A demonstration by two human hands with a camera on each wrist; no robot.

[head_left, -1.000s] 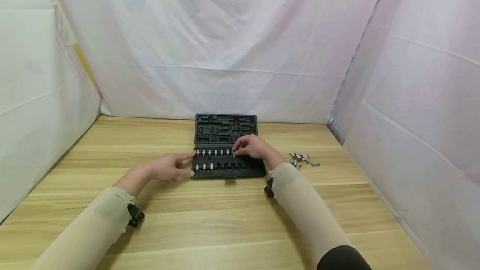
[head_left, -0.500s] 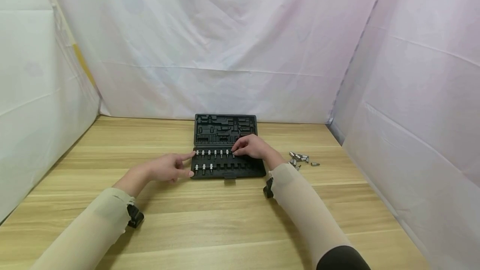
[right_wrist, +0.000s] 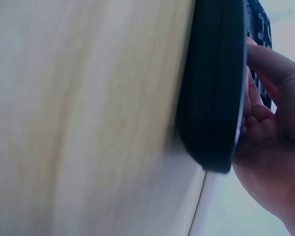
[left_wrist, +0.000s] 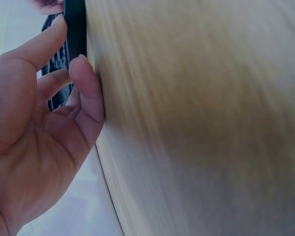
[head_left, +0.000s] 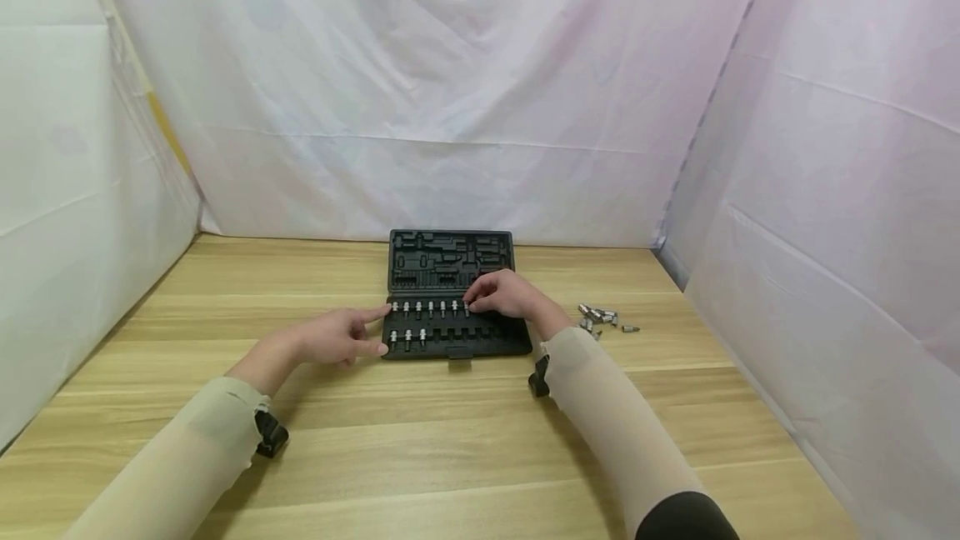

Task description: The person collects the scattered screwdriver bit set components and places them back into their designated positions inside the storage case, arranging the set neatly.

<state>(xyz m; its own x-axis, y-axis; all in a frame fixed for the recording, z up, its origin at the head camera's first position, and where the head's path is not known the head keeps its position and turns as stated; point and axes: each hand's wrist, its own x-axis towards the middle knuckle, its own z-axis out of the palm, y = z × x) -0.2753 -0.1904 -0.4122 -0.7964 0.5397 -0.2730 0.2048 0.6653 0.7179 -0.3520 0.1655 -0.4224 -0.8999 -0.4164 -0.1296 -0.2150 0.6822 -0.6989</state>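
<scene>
A black tool case [head_left: 491,344] lies unfolded on the table, with silver bit sockets in two rows of its near half. Fingertips of my right hand [head_left: 506,293] pinch a small bit socket [head_left: 467,311] at the right end of the upper row. In the right wrist view the case's side wall [right_wrist: 213,88] hides that socket. My left hand [head_left: 333,335] is at the case's left side, index finger extended to the upper row's end and thumb at the front corner. Its other fingers bend loosely beside the case in the left wrist view.
Several loose bit sockets [head_left: 592,313] lie in a small pile right of the case, one [head_left: 631,329] apart from it. Moulded recesses fill the raised lid [head_left: 452,260]. White cloth walls [head_left: 420,90] stand behind and at both sides of the wooden table [head_left: 405,457].
</scene>
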